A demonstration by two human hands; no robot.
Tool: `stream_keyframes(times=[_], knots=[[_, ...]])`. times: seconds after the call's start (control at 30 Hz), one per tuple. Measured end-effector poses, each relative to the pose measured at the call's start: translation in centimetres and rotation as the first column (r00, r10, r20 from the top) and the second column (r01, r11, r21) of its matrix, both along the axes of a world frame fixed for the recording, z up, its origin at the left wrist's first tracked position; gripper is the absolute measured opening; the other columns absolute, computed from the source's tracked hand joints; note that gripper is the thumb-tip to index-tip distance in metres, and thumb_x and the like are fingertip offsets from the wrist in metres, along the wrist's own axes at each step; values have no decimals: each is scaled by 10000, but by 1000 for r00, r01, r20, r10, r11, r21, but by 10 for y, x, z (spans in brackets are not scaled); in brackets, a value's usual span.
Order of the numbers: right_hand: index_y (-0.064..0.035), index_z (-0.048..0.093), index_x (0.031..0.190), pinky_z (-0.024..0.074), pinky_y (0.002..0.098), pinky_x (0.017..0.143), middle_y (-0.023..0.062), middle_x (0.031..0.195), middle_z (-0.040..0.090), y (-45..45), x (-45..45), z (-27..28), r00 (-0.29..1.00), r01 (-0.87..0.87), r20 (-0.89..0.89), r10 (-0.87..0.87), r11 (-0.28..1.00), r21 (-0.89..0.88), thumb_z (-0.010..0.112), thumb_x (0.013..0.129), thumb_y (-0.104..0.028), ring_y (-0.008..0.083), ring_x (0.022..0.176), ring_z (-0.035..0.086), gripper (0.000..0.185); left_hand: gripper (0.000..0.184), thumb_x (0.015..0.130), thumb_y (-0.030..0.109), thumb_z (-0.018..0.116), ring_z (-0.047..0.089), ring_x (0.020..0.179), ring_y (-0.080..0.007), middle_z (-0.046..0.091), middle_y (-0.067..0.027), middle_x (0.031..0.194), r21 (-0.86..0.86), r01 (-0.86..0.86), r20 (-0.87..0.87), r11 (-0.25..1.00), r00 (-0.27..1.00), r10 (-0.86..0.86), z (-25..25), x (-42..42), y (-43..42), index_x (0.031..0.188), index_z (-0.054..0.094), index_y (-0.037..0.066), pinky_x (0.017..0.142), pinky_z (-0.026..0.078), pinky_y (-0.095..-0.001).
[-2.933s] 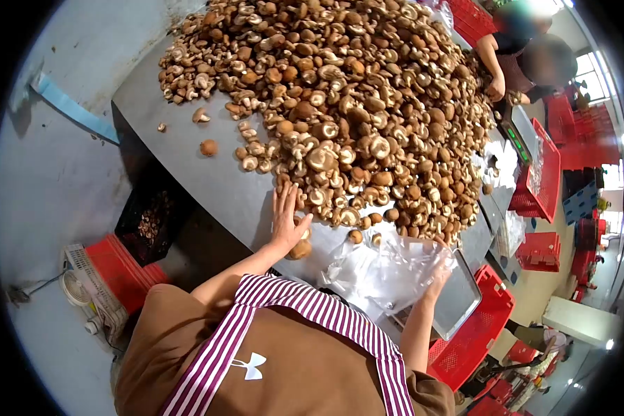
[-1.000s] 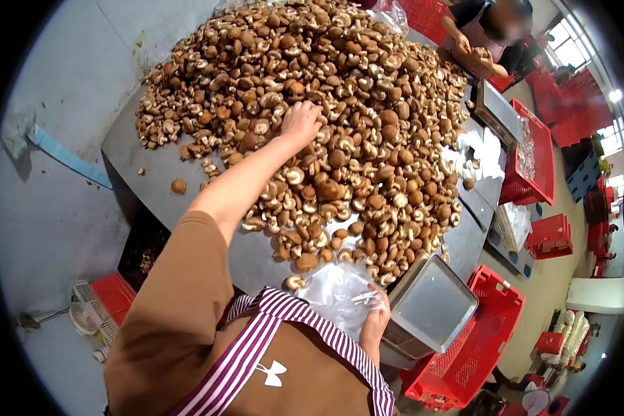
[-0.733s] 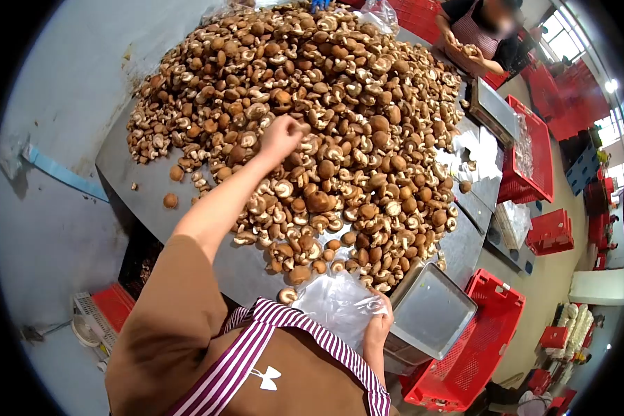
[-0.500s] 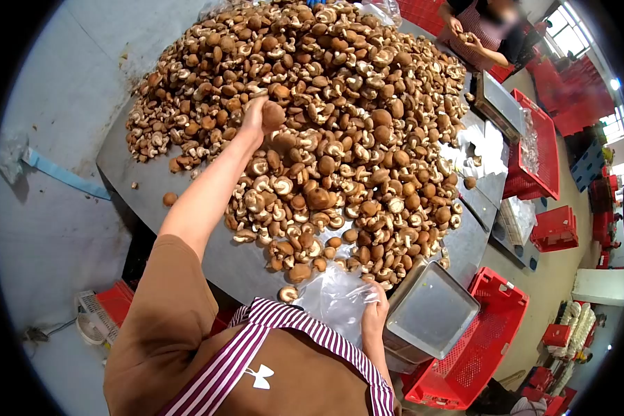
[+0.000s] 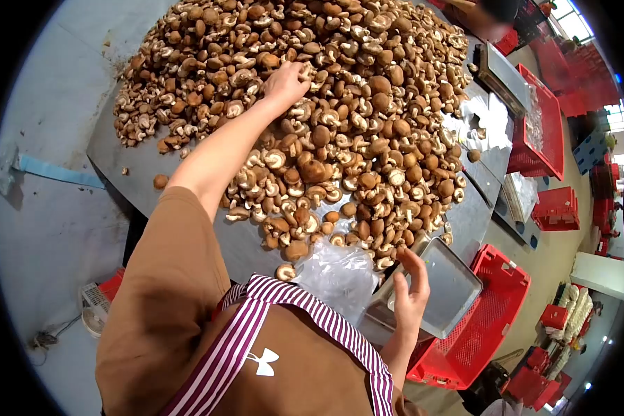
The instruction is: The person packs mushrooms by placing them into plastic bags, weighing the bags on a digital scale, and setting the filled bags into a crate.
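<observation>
On the table [image 5: 246,246], touching heaped mushrooms [image 5: 347,132] with left hand [image 5: 288,84], cannot tell whether grasping any; just beside the bag [image 5: 340,272] at the near edge, before the metal tray [image 5: 454,288], holding right hand [image 5: 411,295] released, with fingers apart

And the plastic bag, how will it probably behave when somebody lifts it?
The plastic bag is probably floppy, since it lies crumpled. It looks thin and translucent, so likely light. Its shiny surface suggests it may feel slippery.
</observation>
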State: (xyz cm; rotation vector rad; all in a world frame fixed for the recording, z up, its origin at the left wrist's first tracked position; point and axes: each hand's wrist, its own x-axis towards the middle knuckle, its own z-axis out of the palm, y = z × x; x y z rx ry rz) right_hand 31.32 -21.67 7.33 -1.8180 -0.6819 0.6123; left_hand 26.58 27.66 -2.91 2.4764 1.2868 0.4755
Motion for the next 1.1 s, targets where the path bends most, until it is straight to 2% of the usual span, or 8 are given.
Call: stream_keyframes(times=[0.13,0.2,0.33,0.47,0.6,0.73,0.87,1.1], knots=[[52,535,1299,505,381,953,179,1229,615,26,-17,5,917,40,-398,42,980,196,585,971,-185,269,1109,627,408,288,862,249,711,652,825,-180,577,-81,1069,-391,152,379,908,925,8,53,-29,-66,1066,622,66,750,525,-353],[26,428,1403,552,417,872,218,1313,547,54,-31,-5,801,32,-584,130,965,259,508,1025,-314,294,1119,622,515,229,861,211,703,629,833,-185,567,-69,1003,-403,376,588,834,805,-80,70,-54,-124,1025,621,73,740,523,-351],[-50,361,1464,551,504,901,186,1412,472,93,-61,-52,220,84,-941,256,956,279,445,981,-609,306,1250,539,743,316,807,219,745,615,1007,-247,597,-95,1077,-204,584,510,785,748,-425,66,-113,-232,1064,647,64,828,533,-368],[-99,468,1394,544,546,917,160,1347,534,96,-82,-72,100,162,-993,66,983,81,427,953,-673,314,1240,545,725,399,793,263,761,551,1191,-291,593,-149,1256,-32,702,407,711,659,-633,52,-151,-286,1129,664,71,989,469,-462],[-69,515,1336,600,491,782,190,1310,584,69,-77,-95,-188,194,-925,330,936,295,383,996,-603,329,1163,606,646,469,786,277,768,458,1313,-302,521,-138,1378,-106,570,491,815,742,-455,43,-177,-269,1193,645,80,1107,378,-481],[-101,592,1251,595,441,713,227,1308,588,54,-76,-89,-39,160,-971,234,961,225,372,1004,-577,401,1144,606,580,655,833,196,738,345,1403,-300,335,-128,1520,0,-90,107,996,990,89,12,-187,-201,1431,475,147,1155,335,-489],[-55,563,1268,616,451,727,230,1320,568,46,-78,-89,-33,186,-974,224,959,214,400,1011,-540,395,1149,605,573,600,883,105,673,302,1422,-306,315,-145,1517,-70,-112,-55,991,993,108,-35,-190,-190,1435,438,103,1185,316,-450],[-80,571,1250,562,419,716,219,1291,595,47,-90,-89,63,128,-985,162,977,169,391,1001,-555,393,1111,611,565,594,918,158,626,177,1495,-322,259,-149,1590,-212,390,57,896,920,-387,-46,-139,-279,1469,413,85,1234,179,-449]])
